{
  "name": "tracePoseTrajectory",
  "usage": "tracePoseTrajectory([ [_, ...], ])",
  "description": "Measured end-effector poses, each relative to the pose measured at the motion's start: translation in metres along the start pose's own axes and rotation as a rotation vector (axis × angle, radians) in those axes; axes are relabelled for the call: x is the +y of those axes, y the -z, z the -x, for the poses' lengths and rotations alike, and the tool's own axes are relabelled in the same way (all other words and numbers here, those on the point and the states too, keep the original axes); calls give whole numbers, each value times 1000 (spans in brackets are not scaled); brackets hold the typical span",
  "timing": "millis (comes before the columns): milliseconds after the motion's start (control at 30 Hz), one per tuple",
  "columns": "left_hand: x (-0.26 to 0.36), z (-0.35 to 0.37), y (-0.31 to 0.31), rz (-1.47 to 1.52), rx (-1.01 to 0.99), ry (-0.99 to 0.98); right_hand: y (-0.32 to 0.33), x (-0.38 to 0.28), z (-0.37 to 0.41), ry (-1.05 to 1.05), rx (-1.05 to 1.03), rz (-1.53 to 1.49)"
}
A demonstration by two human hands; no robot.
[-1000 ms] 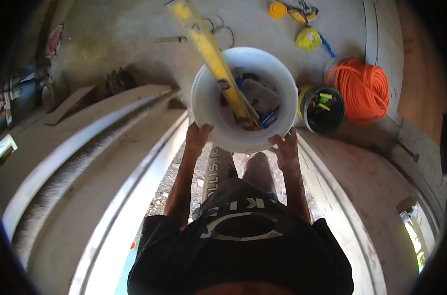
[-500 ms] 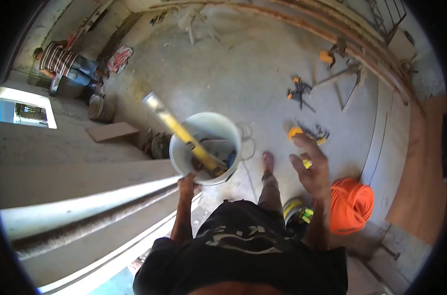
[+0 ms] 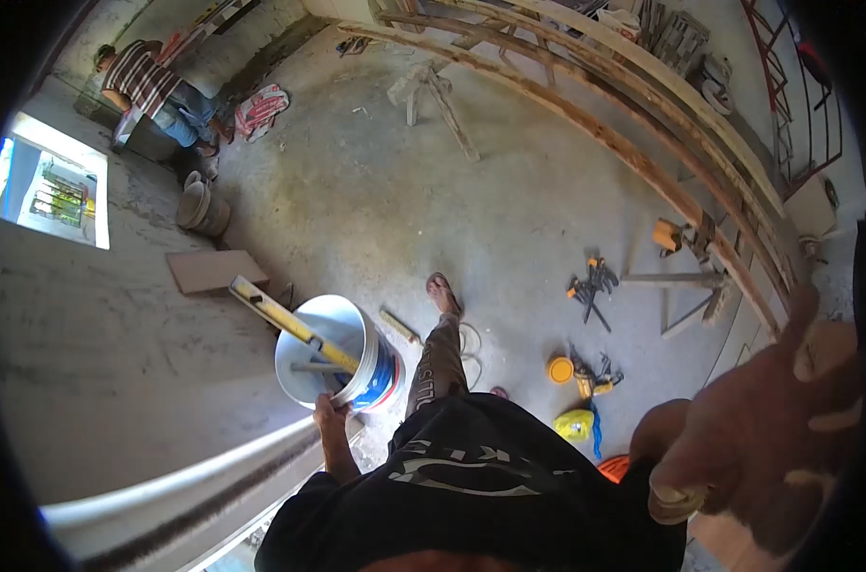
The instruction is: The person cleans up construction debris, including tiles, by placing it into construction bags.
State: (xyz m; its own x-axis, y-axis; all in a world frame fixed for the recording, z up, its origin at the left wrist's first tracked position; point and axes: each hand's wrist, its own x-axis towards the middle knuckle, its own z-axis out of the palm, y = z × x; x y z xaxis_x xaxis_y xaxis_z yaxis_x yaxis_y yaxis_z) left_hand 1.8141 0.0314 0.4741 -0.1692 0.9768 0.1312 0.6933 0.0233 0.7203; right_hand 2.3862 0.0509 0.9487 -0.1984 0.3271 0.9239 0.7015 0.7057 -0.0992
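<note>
On the grey concrete floor (image 3: 376, 210), along its far right edge: a long run of wooden planks (image 3: 663, 191). At its far left corner: a person (image 3: 147, 81) in a striped shirt, facing the wall. Near the middle of its far edge: a wooden trestle (image 3: 423, 91). Along its left edge: a brown board (image 3: 218, 272). Near the person's feet, close to the far left corner: a crumpled red-and-white sack (image 3: 261, 110).

By the near part of the left edge: a white bucket (image 3: 383, 372), blue on the outside, tilted; contact between base and floor impossible to tell. Leaning inside, projecting past the rim to the left: a yellow spirit level (image 3: 295, 324). Toward the right edge: black-and-orange clamps (image 3: 593, 281). Toward the near right corner: a yellow bag (image 3: 574, 424).

Grasps the bucket's near rim with the left hand (image 3: 331, 415). Holds the right hand (image 3: 752, 453) raised near the camera, blurred, released, fingers apart. Just beyond the bag: a round yellow object (image 3: 560, 370).
</note>
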Motion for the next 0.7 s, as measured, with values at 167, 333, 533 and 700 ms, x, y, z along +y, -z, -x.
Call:
tracePoseTrajectory([
  [167, -46, -98, -43, 590, 10, 833, -124, 117, -56, -63, 107, 28],
  [333, -22, -161, -24, 1022, 167, 1320, -286, 269, -27, -808, 289, -262],
  [533, 17, -330, -27, 1022, 295, 1462, -500, 371, 313, -2307, -358, -641],
  [700, -40, -429, -43, 1098, 700, 1467, -587, 277, 413, -2219, -901, -607],
])
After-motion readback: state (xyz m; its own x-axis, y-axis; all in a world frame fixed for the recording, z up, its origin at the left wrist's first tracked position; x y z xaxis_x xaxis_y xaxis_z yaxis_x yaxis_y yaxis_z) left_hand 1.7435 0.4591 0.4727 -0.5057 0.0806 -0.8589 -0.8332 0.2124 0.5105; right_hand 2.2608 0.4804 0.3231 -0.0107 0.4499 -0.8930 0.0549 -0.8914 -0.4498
